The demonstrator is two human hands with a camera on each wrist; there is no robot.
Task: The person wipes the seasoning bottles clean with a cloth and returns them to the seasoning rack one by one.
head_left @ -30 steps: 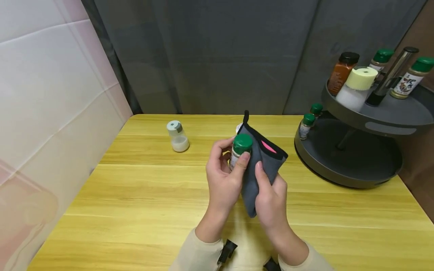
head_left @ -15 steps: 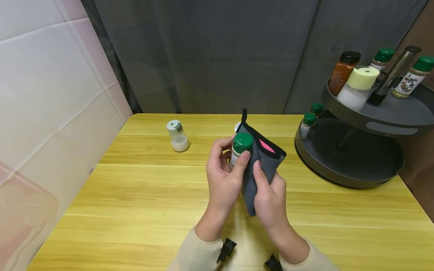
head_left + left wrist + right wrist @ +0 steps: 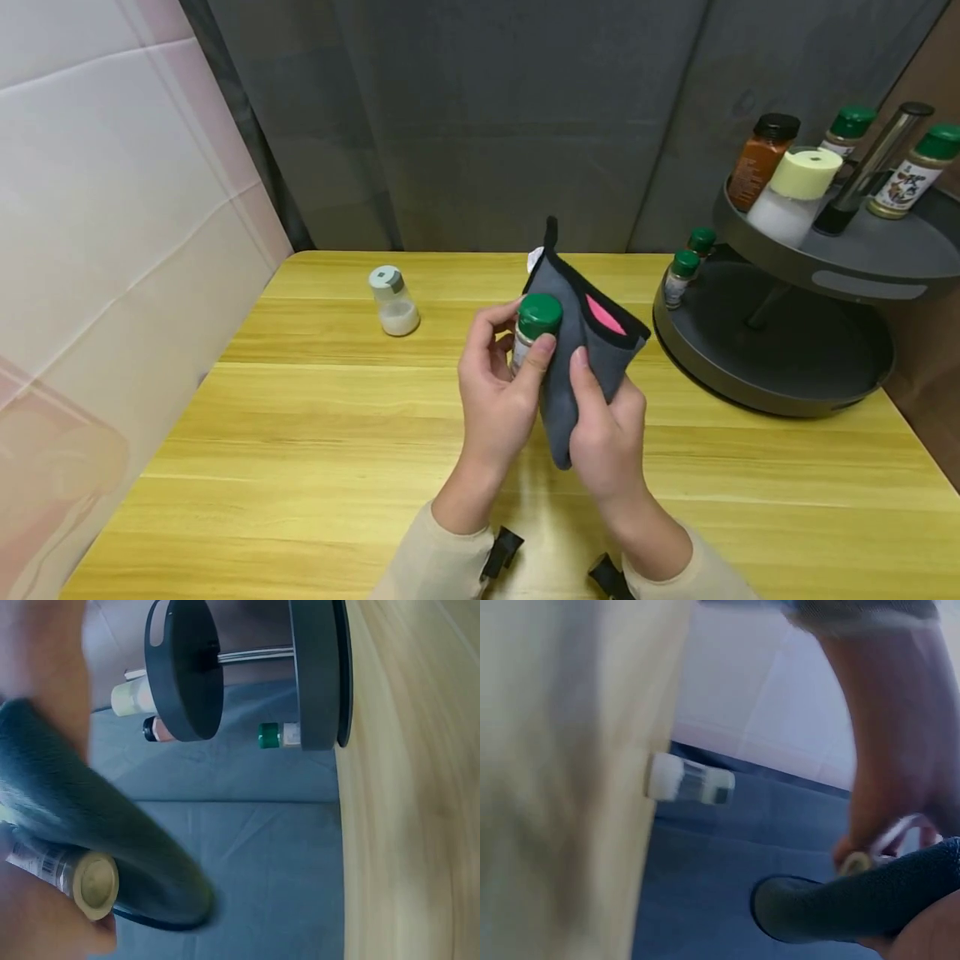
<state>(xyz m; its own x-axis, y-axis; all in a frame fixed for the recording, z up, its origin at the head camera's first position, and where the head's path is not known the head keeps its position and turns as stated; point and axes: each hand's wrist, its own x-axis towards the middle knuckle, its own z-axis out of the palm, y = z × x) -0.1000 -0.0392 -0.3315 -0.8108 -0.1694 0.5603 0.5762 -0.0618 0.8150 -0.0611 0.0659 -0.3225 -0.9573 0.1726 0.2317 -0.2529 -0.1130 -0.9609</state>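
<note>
My left hand grips a small spice jar with a green cap, its thumb along the near side. My right hand holds a folded grey cloth with black edging, a hanging loop and a pink patch at its opening. The cloth lies against the jar's right side, both raised above the table. In the left wrist view the jar's round base pokes out beside the cloth. The right wrist view has the cloth stretching from the fingers, which it partly hides.
A shaker of white powder stands left on the wooden table. To the right, a two-tier dark rack bears several jars, including an orange-brown one and a yellow-capped shaker. Behind hangs a grey curtain.
In the last half second my right hand and the cloth shift slightly up and to the right along the jar. My left hand and the jar stay nearly still.
</note>
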